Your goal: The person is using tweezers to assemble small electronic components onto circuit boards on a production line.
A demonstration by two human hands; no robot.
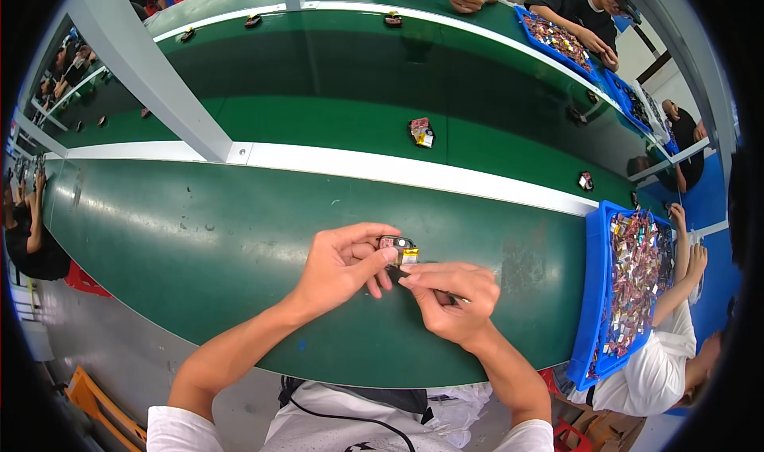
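Over the green workbench (pixel 239 237), my left hand (pixel 338 265) grips a small black-cased electronic assembly (pixel 406 243) between thumb and fingers. Its inside faces up, with a reddish part, a white round spot and a yellow-and-silver piece showing. My right hand (pixel 458 293) is closed in a pinch at the assembly's lower edge. A thin dark item shows under the right palm, and its kind is hidden by the fingers.
A blue bin (pixel 593 293) full of small reddish and silver parts stands at the bench's right end, beside a co-worker in white. Beyond a white rail (pixel 334 161), a green conveyor belt (pixel 318 126) carries similar assemblies (pixel 422 132). A grey post (pixel 151 70) rises at left.
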